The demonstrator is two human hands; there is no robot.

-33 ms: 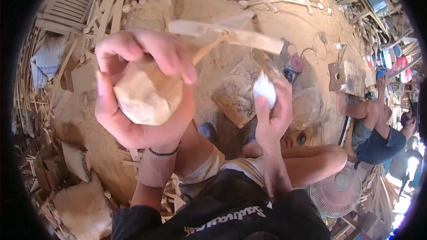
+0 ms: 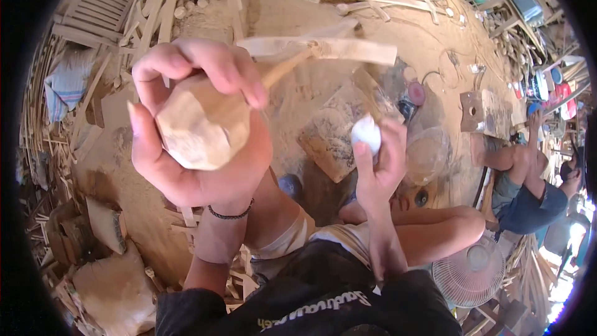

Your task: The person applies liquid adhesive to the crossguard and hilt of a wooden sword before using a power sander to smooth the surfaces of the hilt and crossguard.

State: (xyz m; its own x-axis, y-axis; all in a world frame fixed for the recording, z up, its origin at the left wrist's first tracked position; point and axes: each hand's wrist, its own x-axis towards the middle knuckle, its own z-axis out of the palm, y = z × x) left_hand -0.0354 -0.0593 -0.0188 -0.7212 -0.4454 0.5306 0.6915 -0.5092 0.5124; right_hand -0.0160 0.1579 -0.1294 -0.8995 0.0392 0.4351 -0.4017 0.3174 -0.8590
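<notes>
**Slip risk: faceted block, curled grip**

Faceted wooden block (image 2: 202, 127) is held up close to the camera in the left hand (image 2: 245, 149); fingers are curled around it, thumb tip jutting past its edge. Small white object (image 2: 365, 134), kind unclear, is gripped between thumb and fingers of the right hand (image 2: 387, 162). The 2 hands are held apart.

Block could be dropped if turned, as uneven purchase is likely given by flat facets. Slim shaft (image 2: 286, 68) is seen meeting flat wooden strip (image 2: 360, 51); whether it is joined to the block cannot be told. If joined, the grip could be twisted by leverage.
</notes>
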